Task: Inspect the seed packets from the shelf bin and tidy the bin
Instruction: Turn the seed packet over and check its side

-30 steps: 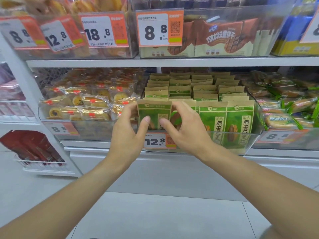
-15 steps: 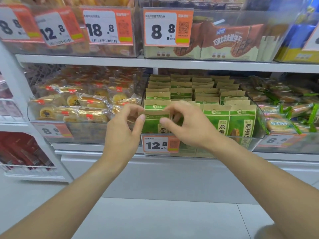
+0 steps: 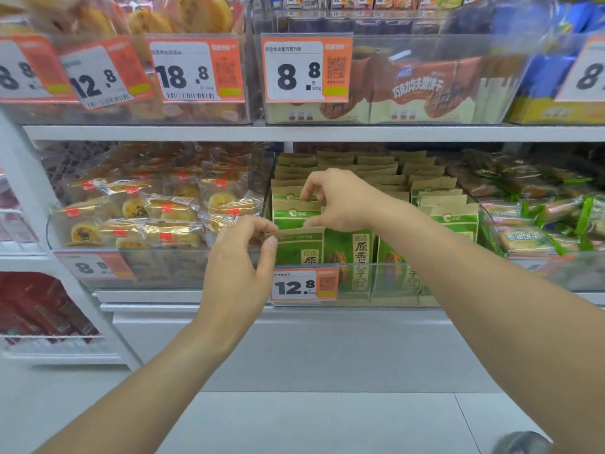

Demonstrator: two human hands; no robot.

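Front seed packet (image 3: 299,245): green print with a kraft-paper folded top, standing upright at the front-left corner of the clear shelf bin (image 3: 386,283). Left hand (image 3: 240,257) pinches the packet's folded top edge at its left corner, thumb and forefinger closed on the flap. Right hand (image 3: 340,199) reaches over this packet, fingers curled, pinching the top of a packet in the rows just behind it; exact contact is partly hidden by the fingers.

Handling estimate: paper pouch, light, stiff at the folded seam, body soft and shifting with loose seeds. Flap is the best hold; squeezing the body may crease it. Lift straight up so neighbours do not tip.

More packets fill the bin in rows behind and to the right of the front packet. Price tag (image 3: 302,285) reading 12.8 sits on the bin wall below it. Wrapped pastries (image 3: 157,211) lie in the bin to its left.
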